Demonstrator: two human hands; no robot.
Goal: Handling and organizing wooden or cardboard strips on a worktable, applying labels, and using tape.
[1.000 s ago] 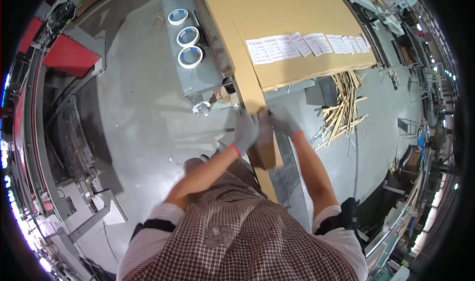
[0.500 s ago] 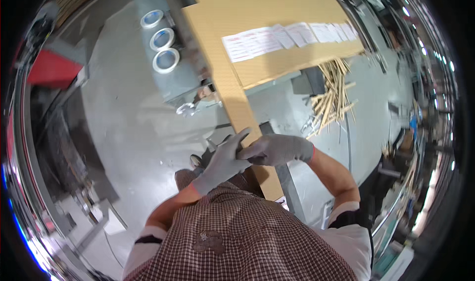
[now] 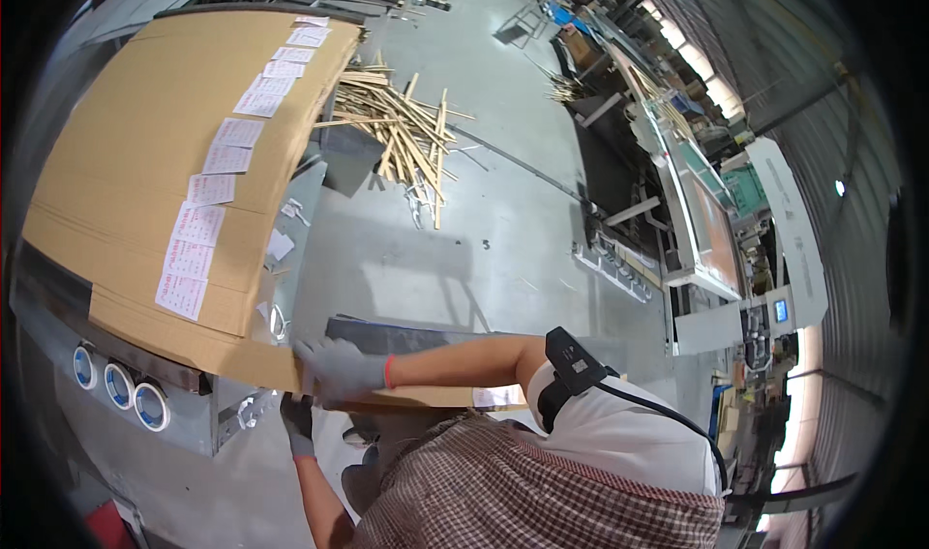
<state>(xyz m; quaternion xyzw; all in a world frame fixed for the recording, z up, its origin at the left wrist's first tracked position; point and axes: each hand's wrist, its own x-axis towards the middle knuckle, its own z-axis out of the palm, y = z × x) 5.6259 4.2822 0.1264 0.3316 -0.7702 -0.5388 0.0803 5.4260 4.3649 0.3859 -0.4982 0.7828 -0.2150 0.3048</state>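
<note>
My right hand, in a grey glove with a red cuff, lies over a long cardboard strip. Motion smears its fingers. Just below, my left hand reaches up to the near edge of the same strip, its dark glove palm showing and its fingertips hard to make out. The strip runs along the near side of a big cardboard sheet, which lies on a metal table. A row of printed white paper slips covers the sheet's right part.
Three tape rolls sit on the table's near side. Beyond the sheet, a heap of thin wooden sticks rests by a dark box. A dark flat board lies past my right arm. Machinery stands at the right.
My view has swung to the right, so the cardboard sheet now sits at the left. The hands, earlier crossed together over the strip, are now apart, one above and one below its edge.
</note>
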